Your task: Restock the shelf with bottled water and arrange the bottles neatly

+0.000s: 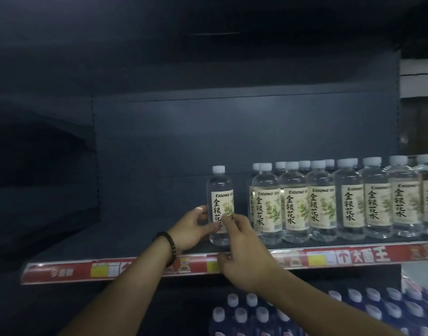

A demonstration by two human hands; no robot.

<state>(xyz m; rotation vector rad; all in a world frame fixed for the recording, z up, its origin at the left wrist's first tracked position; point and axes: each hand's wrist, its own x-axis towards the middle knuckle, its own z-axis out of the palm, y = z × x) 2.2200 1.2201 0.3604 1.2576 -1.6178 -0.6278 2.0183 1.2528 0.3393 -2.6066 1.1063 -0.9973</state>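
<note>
Dark shelf [140,241]: both hands around upright bottle [220,190]

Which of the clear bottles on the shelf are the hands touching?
The leftmost bottle, standing upright apart from the packed row to its right. The left hand cups its lower left side; the right hand touches its label.

I am looking into a shop aisle. A dark metal shelf [140,241] carries a red price strip [353,257] with yellow tags along its front edge, identical labelled water bottles [322,202] stand in rows toward its right end, and capped bottles [251,314] crowd the level below.
</note>
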